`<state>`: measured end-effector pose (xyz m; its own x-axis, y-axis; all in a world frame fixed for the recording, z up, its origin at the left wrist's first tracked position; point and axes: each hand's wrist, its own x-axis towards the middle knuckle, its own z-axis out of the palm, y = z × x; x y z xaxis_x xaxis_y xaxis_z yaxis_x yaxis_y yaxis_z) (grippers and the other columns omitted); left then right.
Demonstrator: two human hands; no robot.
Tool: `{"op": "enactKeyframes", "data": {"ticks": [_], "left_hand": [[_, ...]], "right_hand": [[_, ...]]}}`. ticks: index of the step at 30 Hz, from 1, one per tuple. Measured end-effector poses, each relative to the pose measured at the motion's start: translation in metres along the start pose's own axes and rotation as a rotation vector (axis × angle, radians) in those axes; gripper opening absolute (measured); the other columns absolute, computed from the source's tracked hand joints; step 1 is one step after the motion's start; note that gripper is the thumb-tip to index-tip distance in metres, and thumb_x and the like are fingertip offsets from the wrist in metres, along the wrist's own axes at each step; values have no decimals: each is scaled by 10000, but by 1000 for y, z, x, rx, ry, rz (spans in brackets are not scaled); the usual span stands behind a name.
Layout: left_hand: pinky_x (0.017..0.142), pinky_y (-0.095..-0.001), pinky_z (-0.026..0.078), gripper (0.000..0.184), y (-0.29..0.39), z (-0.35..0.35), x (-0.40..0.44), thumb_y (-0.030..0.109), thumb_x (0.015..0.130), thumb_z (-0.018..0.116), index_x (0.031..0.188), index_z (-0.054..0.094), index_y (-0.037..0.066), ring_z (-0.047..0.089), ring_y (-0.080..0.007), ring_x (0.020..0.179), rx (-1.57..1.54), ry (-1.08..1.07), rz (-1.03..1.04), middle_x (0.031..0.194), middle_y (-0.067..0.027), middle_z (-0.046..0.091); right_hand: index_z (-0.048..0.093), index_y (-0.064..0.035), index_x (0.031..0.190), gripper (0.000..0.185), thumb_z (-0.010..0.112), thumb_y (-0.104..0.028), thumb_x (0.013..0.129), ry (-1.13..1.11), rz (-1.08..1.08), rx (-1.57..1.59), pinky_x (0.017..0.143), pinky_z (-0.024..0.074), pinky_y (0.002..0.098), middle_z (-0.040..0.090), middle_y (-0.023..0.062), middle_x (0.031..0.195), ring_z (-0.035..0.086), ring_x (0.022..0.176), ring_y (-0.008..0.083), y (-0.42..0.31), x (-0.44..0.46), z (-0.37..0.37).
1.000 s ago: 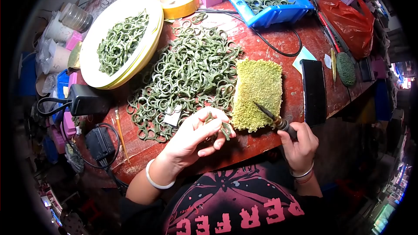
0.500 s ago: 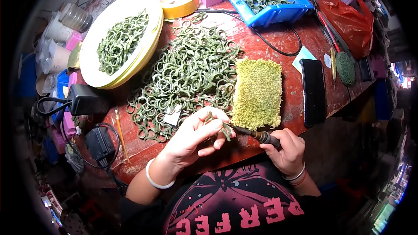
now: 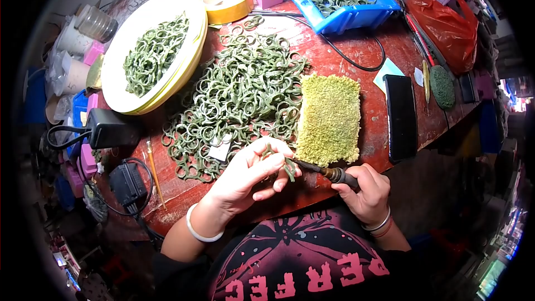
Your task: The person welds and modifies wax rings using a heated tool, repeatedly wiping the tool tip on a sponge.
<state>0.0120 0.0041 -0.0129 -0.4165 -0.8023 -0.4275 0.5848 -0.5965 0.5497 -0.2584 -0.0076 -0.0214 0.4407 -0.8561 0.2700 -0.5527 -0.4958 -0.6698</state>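
My left hand [image 3: 253, 174] pinches a green wax ring [image 3: 290, 168] between thumb and fingers, in front of the table's near edge. In my right hand [image 3: 368, 194] is the dark handle of a soldering iron [image 3: 333, 175]. Its thin shaft points left, and the tip meets or nearly meets the green ring; my fingers partly hide the contact. Just beyond my hands, a large heap of green rings [image 3: 245, 89] is spread on the red table [image 3: 267, 203]. Right of the heap lies a yellow-green, crumbly-textured block [image 3: 329, 120].
A pale round plate [image 3: 120, 86] with more green rings stands at the back left, beside a yellow tape roll [image 3: 228, 3]. Behind is a blue bin [image 3: 345, 19] holding rings. A black phone [image 3: 401, 117] lies right; a black adapter [image 3: 114, 128] and brush [image 3: 155, 173] lie left.
Almost nothing differs. Both hands keep their hold and position, and the view has shifted only very slightly.
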Motion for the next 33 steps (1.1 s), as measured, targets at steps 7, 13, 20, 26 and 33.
{"op": "enactKeyframes", "data": {"ticks": [7,13,20,26,33], "left_hand": [[414,-161,348,184,1,0,0,177,1023,583,1142,541,44,570,-99,682,8,-4,-8,972,-107,657],[416,-161,345,193,0,0,0,184,1023,581,1142,548,35,565,-100,678,9,-17,-4,988,-124,664],[417,-158,343,209,-3,-5,1,195,1035,558,1138,588,16,563,-101,678,8,-53,30,996,-138,666],[395,-157,311,262,-2,-1,1,224,1047,528,1164,571,-6,525,-96,620,75,12,42,991,-150,656],[412,-157,335,303,-2,0,0,209,1049,519,1243,569,-19,539,-97,642,58,40,52,1039,-159,661]], "right_hand": [[620,-26,869,327,829,-273,820,1,-15,-2,489,441,345,569,75,685,576,545,247,0,0,-1],[614,-24,863,316,820,-262,834,61,5,116,483,425,332,565,76,684,566,538,242,1,0,-1],[599,-31,853,309,824,-242,828,171,23,-136,474,406,334,545,75,684,533,534,238,10,2,-21],[596,-31,864,308,837,-216,809,128,13,-251,469,406,335,535,64,677,527,525,226,13,5,-22],[599,-33,866,302,835,-213,812,124,12,-246,472,414,326,552,67,680,535,525,228,14,4,-19]]}}
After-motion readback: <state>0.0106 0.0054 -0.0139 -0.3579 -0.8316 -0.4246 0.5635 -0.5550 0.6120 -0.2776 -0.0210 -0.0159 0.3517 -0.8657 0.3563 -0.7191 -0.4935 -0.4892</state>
